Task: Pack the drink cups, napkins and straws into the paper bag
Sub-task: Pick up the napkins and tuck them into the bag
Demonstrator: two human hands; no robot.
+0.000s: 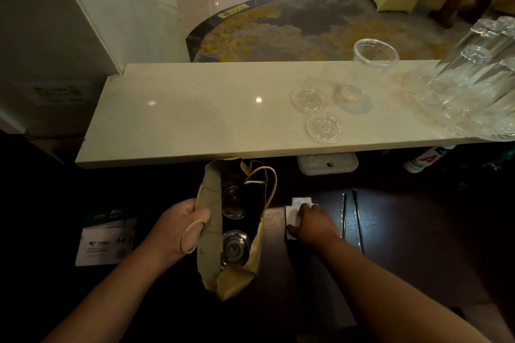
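A brown paper bag [211,220] stands open on the dark lower counter, with two lidded clear cups [235,249] inside, one behind the other. My left hand [181,228] grips the bag's left wall, its handle loop around my thumb. My right hand [312,223] rests on the white napkins [295,210] just right of the bag, fingers bent over them. Two dark straws [352,220] lie side by side to the right of that hand.
A pale stone ledge [181,114] runs across above the bag. On it sit an empty clear cup [362,78], two loose lids [323,127] and a stack of cups [479,86] at the right. A paper ream [106,239] lies at the left.
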